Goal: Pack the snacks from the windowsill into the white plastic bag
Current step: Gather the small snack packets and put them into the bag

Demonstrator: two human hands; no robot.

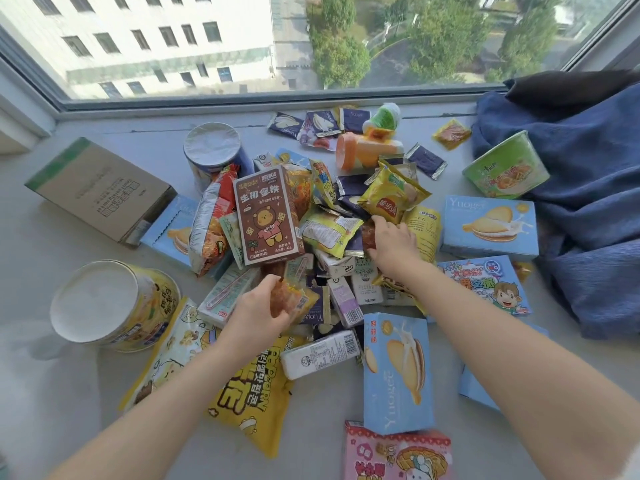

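Left hand (258, 311) grasping orange packet (289, 299); right hand (391, 245) pinching reddish packet (369, 235). Lift straight up, avoid toppling brown box (266, 216). Bag unseen.

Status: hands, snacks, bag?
Left hand grips orange packet. Right hand grips reddish packet. Snack pile on windowsill. No white bag in view.

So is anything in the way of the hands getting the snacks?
Nothing visible is. The left hand already grips a small orange snack packet, and the right hand reaches onto a reddish packet atop the pile. The white plastic bag is not in view, so the path to it cannot be judged.
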